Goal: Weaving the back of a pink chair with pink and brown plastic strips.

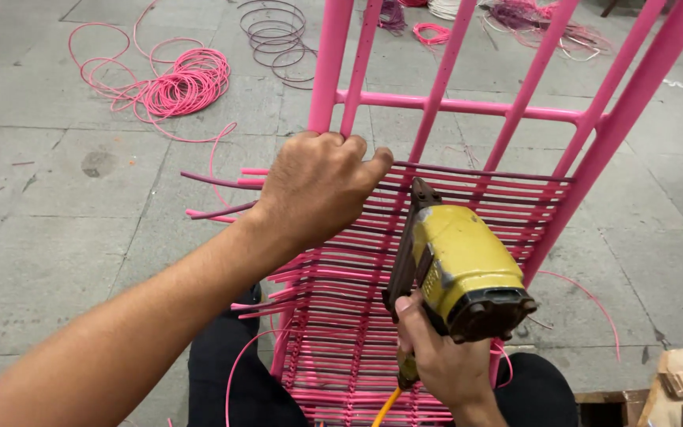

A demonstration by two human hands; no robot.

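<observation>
— Where's the staple gun (456, 269)?

— Low and right of centre, its nose pressed onto the woven pink cords (341, 316) of the pink metal frame (468, 104). The right hand (436, 356) has its fingers clenched round the grip below the yellow body.

— How would it handle?

— Heavy and rigid, I'd judge, top-weighted; best held by the grip. A yellow hose (386, 407) trails beneath.

— And the other hand?

— The left hand (318, 186) is fisted over the cords at the frame's left upright, fingers curled tight. The cords look springy and slick.

— Around that?

— A pink cord coil (179, 83) lies on the concrete floor (41, 237), well apart.
</observation>
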